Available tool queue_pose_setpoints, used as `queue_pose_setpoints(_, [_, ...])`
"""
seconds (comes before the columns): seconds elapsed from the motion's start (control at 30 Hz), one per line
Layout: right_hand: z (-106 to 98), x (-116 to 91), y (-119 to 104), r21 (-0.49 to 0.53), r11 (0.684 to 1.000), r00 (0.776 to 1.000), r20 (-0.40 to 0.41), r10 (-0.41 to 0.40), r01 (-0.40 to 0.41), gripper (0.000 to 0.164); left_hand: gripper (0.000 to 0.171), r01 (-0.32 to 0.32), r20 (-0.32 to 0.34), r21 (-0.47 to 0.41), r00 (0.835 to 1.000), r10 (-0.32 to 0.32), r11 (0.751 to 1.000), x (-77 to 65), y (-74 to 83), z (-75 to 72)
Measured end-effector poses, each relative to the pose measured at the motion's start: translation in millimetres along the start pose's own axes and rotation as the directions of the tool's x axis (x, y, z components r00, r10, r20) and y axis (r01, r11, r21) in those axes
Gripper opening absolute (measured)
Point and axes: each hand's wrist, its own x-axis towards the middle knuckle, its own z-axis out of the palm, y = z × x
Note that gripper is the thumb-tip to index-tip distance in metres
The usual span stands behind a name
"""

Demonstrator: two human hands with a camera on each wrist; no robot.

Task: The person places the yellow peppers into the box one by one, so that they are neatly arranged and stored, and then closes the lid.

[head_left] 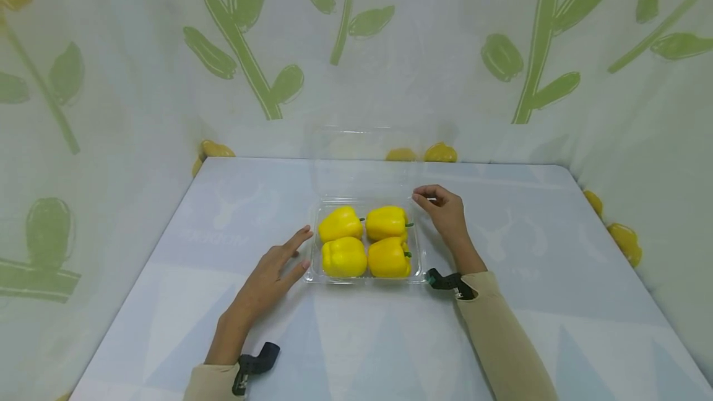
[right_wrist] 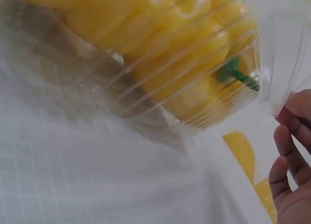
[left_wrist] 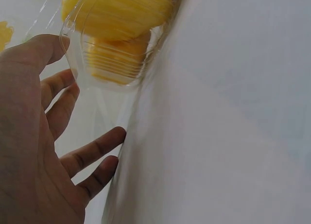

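Observation:
A clear plastic clamshell box (head_left: 421,268) stands on the table, its transparent lid (head_left: 364,178) raised at the back. Several yellow bell peppers (head_left: 344,257) with green stems lie inside in two rows. My left hand (head_left: 271,277) is at the box's left side, fingers spread and fairly straight; in the left wrist view its thumb and fingertips touch the rim (left_wrist: 73,71). At the back right corner, my right hand (head_left: 445,209) pinches the rim between thumb and index finger. In the right wrist view that hand (right_wrist: 296,136) shows only partly, the other fingers loosely curled.
The box sits near the middle of a pale table (head_left: 234,289) with a light blue pattern. Behind and at both sides hangs a white cloth (head_left: 390,91) printed with green leaves and yellow flowers. A black wrist camera (head_left: 259,361) is strapped to each wrist.

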Motion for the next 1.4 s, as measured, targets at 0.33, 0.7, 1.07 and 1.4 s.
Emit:
queue_pose_setpoints(0.33, [-4,-2,4,0.028,0.999,0.999,0.011,-0.039,0.039,0.032,0.062,0.004,0.002,0.004,1.0,-0.004,1.0,-1.0,-0.4,-1.1])
queue_pose_setpoints(0.7, [-12,-6,-2,0.066,0.996,0.994,0.095,-0.06,0.054,0.023,0.062,0.011,-0.003,0.007,1.0,-0.011,1.0,-1.7,-0.9,-1.4])
queue_pose_setpoints(1.07, [-16,-8,11,0.026,0.996,0.991,0.099,-0.088,0.086,0.033,0.063,0.015,0.002,0.005,1.0,-0.015,1.0,-1.1,-1.5,-1.5])
queue_pose_setpoints(1.4, [-17,-11,8,0.031,0.995,0.988,0.113,-0.102,0.099,0.028,0.062,0.018,0.0,0.0,1.0,-0.018,1.0,-1.3,-2.0,-2.0])
